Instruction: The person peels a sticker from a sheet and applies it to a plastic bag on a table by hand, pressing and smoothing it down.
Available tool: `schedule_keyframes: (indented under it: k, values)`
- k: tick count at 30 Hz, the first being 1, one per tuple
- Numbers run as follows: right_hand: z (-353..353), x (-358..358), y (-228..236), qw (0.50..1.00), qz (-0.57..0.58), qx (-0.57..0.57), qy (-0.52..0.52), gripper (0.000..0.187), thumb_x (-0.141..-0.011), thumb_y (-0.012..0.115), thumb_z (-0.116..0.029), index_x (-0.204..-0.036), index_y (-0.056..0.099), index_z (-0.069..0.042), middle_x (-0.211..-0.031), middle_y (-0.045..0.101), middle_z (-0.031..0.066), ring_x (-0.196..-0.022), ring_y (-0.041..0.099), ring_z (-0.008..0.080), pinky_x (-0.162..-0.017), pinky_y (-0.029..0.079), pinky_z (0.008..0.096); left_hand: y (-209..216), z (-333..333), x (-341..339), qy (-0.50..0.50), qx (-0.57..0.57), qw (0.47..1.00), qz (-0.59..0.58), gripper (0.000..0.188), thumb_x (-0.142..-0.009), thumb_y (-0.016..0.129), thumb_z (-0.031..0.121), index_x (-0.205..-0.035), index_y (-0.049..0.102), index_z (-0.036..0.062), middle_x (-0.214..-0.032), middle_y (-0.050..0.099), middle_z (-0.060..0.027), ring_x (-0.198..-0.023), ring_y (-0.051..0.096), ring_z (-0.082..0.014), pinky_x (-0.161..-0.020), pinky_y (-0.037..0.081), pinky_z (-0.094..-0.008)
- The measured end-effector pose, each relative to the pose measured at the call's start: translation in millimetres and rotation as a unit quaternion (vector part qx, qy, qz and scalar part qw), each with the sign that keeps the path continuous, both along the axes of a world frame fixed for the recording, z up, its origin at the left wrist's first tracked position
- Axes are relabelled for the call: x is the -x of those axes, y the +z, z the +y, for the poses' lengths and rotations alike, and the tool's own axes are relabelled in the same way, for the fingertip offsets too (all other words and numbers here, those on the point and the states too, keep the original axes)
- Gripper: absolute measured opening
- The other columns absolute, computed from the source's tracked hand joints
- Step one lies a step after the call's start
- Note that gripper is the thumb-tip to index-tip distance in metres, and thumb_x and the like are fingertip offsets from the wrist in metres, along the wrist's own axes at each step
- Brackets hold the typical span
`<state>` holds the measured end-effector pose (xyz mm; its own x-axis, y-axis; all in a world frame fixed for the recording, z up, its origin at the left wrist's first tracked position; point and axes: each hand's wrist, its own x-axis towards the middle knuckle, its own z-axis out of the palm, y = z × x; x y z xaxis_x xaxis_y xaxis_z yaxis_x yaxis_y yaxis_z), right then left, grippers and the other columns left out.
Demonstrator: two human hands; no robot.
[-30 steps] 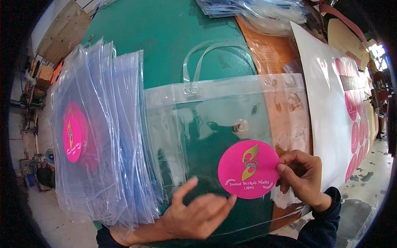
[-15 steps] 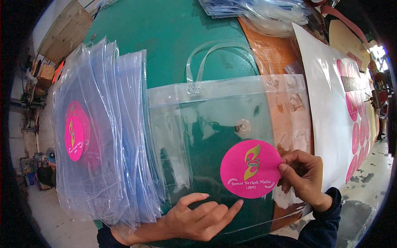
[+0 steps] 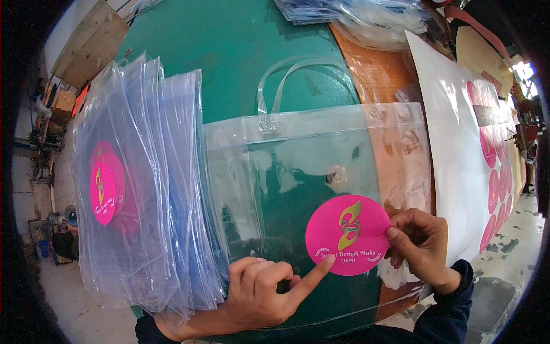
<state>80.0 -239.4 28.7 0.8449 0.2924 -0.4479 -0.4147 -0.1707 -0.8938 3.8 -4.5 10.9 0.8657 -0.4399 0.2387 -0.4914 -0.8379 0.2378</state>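
green table (image 3: 223, 46) | clear bag (image 3: 295, 183) mostly on it | left hand (image 3: 263, 292) half-open, empty, index tip over pink sticker (image 3: 350, 232) | sticker round, no long axis, over bag's lower right | right hand (image 3: 421, 246) nearer, pinching its right rim, sticker leftward

A clear bag (image 3: 303, 172), stacked bags (image 3: 146, 189) and a sticker sheet (image 3: 452, 160) lie across a table (image 3: 229, 51) (green, brown at right).

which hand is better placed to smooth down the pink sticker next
Probably the left hand: it holds nothing, and one of its fingers extends to the lower edge of the pink sticker. The right hand is pinching the right edge.
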Motion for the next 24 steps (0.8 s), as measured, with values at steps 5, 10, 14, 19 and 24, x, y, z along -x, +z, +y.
schedule_keyframes:
  k: [5,10,14,19,24]
  values:
    - [1.0,1.2,-1.8,1.0,0.001,-0.001,-0.01,0.007,-0.085,0.053,0.002,-0.089,0.055,0.007,-0.088,0.059,0.0126,-0.053,0.056,0.0086,-0.042,0.045,0.0199,0.7,3.1,-1.0,-0.031,-0.011,0.996,0.078,0.044,-0.076,0.053,0.005,-0.117,0.06,0.0211,-0.077,0.032,0.003,-0.075,0.038,-0.0103,-0.072,0.034,-0.0278]
    - [1.5,1.3,-1.7,1.0,0.009,0.02,-0.014,0.007,-0.085,0.055,0.0,-0.09,0.056,0.005,-0.071,0.059,0.0078,-0.049,0.054,0.0076,-0.041,0.044,0.0199,-9.0,5.5,1.0,-0.095,-0.004,0.995,0.005,0.042,-0.077,0.053,0.004,-0.116,0.06,0.0191,-0.077,0.031,0.0029,-0.074,0.038,-0.0105,-0.072,0.034,-0.0279]
    - [0.8,1.8,-0.5,1.0,0.004,0.024,-0.007,0.007,-0.085,0.055,0.0,-0.09,0.056,0.005,-0.069,0.059,0.0076,-0.049,0.055,0.0078,-0.041,0.044,0.0201,0.9,1.7,1.3,-0.007,-0.018,0.999,0.026,0.039,-0.078,0.053,0.005,-0.114,0.061,0.0186,-0.078,0.032,0.0023,-0.075,0.039,-0.0094,-0.071,0.036,-0.0262]
    - [0.2,1.6,-1.8,0.999,0.012,0.028,-0.015,0.007,-0.085,0.055,0.0,-0.09,0.056,0.004,-0.067,0.059,0.007,-0.048,0.055,0.008,-0.041,0.044,0.02,-9.8,4.7,2.8,-0.095,-0.001,0.994,0.047,0.038,-0.078,0.054,0.006,-0.113,0.062,0.0186,-0.08,0.033,0.0021,-0.075,0.039,-0.0099,-0.07,0.036,-0.0256]
    - [1.5,2.1,-0.9,1.0,-0.002,0.011,-0.005,0.007,-0.085,0.054,0.0,-0.09,0.056,0.005,-0.078,0.06,0.0091,-0.052,0.055,0.0075,-0.042,0.045,0.0197,-5.4,3.1,7.5,-0.111,-0.013,0.994,0.02,0.036,-0.078,0.054,0.007,-0.112,0.063,0.0171,-0.081,0.033,0.0021,-0.077,0.039,-0.0105,-0.07,0.036,-0.0254]
